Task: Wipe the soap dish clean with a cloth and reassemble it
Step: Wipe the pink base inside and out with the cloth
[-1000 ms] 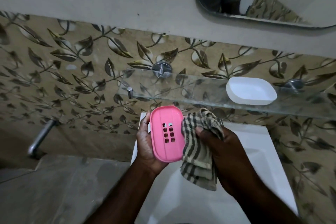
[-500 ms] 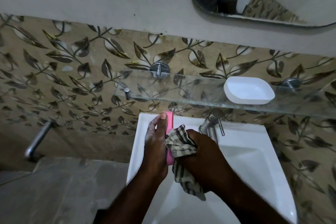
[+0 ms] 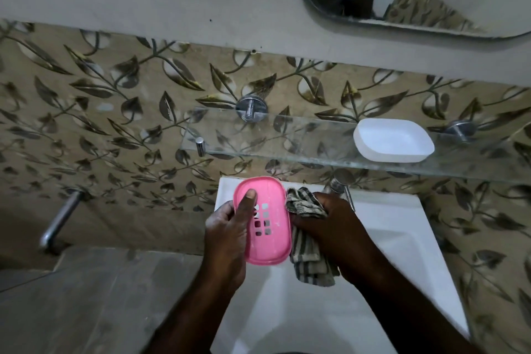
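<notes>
Your left hand grips the pink tray; your right hand clutches the cloth; the white base sits near the glass shelf's right end.

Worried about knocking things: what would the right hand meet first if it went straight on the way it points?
Likely the pink tray in the left hand: the right hand, gripping the striped cloth, points at its right edge; depth unclear.

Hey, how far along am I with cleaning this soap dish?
Done: the two parts are separated, with the white base sitting on the glass shelf. In hand: the left hand holds the pink slotted tray while the right hand holds the striped cloth at its right edge; pale smears show on the tray. Left: finish wiping, then set the tray into the base.
</notes>
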A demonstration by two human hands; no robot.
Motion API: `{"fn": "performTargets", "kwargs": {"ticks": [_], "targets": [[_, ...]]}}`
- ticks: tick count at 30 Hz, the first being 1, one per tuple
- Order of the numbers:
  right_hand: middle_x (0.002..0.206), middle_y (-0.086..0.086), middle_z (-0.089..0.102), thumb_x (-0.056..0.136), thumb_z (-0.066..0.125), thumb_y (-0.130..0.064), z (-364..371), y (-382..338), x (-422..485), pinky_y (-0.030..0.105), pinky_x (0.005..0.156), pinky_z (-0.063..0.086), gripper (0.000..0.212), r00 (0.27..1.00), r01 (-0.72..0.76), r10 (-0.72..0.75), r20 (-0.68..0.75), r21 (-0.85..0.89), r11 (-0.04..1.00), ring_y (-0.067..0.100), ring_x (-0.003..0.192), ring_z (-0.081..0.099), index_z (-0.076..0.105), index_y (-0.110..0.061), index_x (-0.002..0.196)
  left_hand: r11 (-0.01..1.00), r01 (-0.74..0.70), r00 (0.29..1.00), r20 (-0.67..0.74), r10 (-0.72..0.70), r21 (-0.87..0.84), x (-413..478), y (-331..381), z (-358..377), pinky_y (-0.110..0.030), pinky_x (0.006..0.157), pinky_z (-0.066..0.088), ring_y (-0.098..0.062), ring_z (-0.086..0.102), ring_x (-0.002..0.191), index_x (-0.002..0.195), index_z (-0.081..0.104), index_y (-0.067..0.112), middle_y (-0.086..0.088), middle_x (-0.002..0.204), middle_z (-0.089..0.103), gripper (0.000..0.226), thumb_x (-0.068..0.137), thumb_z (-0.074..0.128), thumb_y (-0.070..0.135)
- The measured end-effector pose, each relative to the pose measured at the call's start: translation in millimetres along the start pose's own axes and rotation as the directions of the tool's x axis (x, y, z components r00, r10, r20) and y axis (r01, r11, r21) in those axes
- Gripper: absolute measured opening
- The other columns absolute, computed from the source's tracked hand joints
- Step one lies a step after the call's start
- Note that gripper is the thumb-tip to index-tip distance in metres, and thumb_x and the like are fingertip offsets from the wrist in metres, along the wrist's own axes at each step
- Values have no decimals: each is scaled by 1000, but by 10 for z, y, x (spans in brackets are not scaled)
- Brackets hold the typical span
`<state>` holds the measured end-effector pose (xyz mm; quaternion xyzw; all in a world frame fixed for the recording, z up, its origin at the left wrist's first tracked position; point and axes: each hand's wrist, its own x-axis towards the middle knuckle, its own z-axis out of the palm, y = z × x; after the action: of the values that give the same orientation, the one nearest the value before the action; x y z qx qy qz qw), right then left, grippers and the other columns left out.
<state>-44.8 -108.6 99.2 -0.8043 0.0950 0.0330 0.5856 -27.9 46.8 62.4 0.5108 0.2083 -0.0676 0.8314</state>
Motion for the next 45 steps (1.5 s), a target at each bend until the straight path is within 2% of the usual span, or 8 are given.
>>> {"fn": "performTargets", "kwargs": {"ticks": [5, 14, 18, 22, 27, 30, 36, 45], "targets": [[82, 7, 75, 85, 69, -8, -18, 99, -7, 29, 67, 56, 4, 996, -83, 84, -9, 90, 993, 17, 76, 71, 72, -10, 87, 990, 48, 997, 73, -38, -134, -13, -9, -42, -46, 72, 58, -27, 72, 71, 83, 69, 11, -13, 81, 75, 30, 77, 64, 39], [64, -2, 67, 84, 68, -10, -6, 135, 48, 18, 55, 45, 12, 996, 79, -89, -27, -256, 963, 3, 58, 60, 66, -13, 72, 852, 391, 858, 473, -201, -348, -36, -88, -47, -46, 89, 53, -32, 68, 93, 119, 67, 4, -22, 110, 68, 59, 87, 44, 48], [71, 9, 72, 88, 65, -9, -185, 49, 45, 35, 62, 57, 9, 997, 40, -34, 65, -85, 996, 23, 68, 71, 69, -10, 80, 785, 480, 808, 546, -222, -392, 83, -123, -155, -58, 95, 46, -39, 61, 110, 132, 56, 3, -24, 126, 61, 67, 85, 47, 51], [82, 6, 75, 85, 69, -14, -418, -104, 57, 40, 72, 56, 5, 992, 47, -49, -120, -20, 999, 24, 78, 71, 70, -14, 90, 798, 468, 755, 641, -138, -380, 160, -135, -163, -62, 100, 38, -41, 45, 131, 139, 47, 4, -22, 144, 46, 76, 85, 54, 57], [65, 5, 69, 87, 60, -11, -256, -399, 51, 37, 53, 55, 10, 950, 287, -308, -40, -266, 920, 22, 59, 67, 64, -18, 81, 858, 437, 783, 584, -215, -269, 139, -180, -37, -52, 92, 48, -35, 60, 111, 133, 56, 8, -22, 130, 58, 70, 82, 57, 55], [92, 4, 66, 71, 57, -11, 68, -354, 44, 35, 75, 49, 34, 855, 482, -493, 160, -596, 642, 24, 88, 61, 68, -19, 102, 881, 395, 841, 489, -232, -260, 74, -194, 77, -46, 92, 50, -30, 65, 105, 123, 65, 11, -17, 121, 65, 50, 93, 46, 46], [112, 2, 63, 70, 44, -9, 233, -130, -248, 33, 71, 51, 46, 752, 651, -509, 418, -589, 479, 25, 92, 55, 61, -24, 110, 826, 484, 819, 483, -310, -289, 102, -115, 31, -38, 80, 58, -29, 68, 90, 104, 69, -2, -19, 97, 69, 62, 86, 52, 55], [113, 0, 70, 71, 44, -23, 191, -216, -4, 29, 64, 52, 42, 738, 636, -585, 336, -638, 435, 25, 77, 56, 70, -20, 105, 872, 404, 851, 465, -246, -276, 85, -93, 119, -37, 76, 60, -27, 72, 87, 106, 69, 4, -17, 97, 73, 52, 92, 45, 48]]}}
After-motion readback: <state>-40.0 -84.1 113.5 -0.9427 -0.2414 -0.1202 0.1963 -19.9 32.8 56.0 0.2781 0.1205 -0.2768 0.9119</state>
